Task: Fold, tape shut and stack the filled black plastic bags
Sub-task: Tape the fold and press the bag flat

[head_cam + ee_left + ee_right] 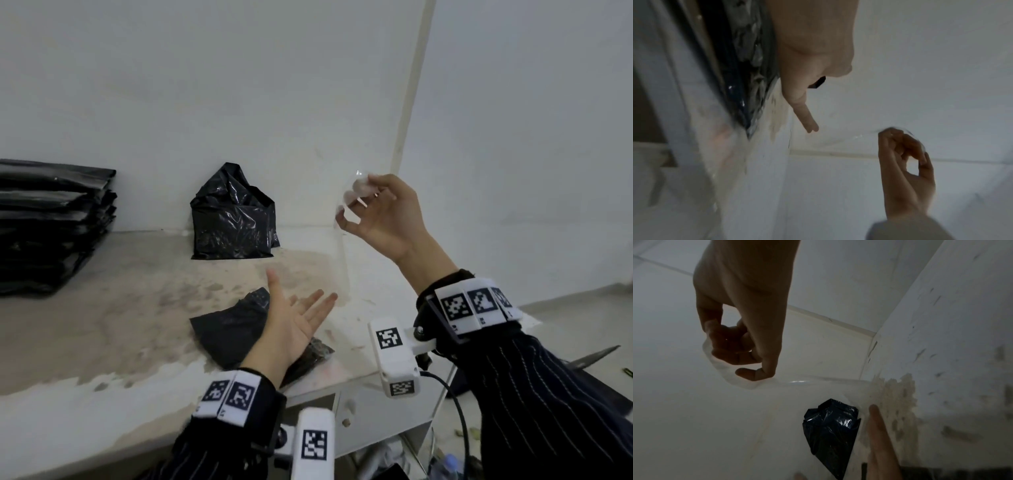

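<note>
Hands are working apart — right hand [380, 212] pinching a clear tape strip [342, 246] raised over the counter [102, 308], left hand [294, 322] hovering open-palmed above the folded black bag [226, 329] — tape hanging just right of it.

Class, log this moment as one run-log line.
right hand: pinches clear tape | left hand: open above folded bag | stack: far left
</note>
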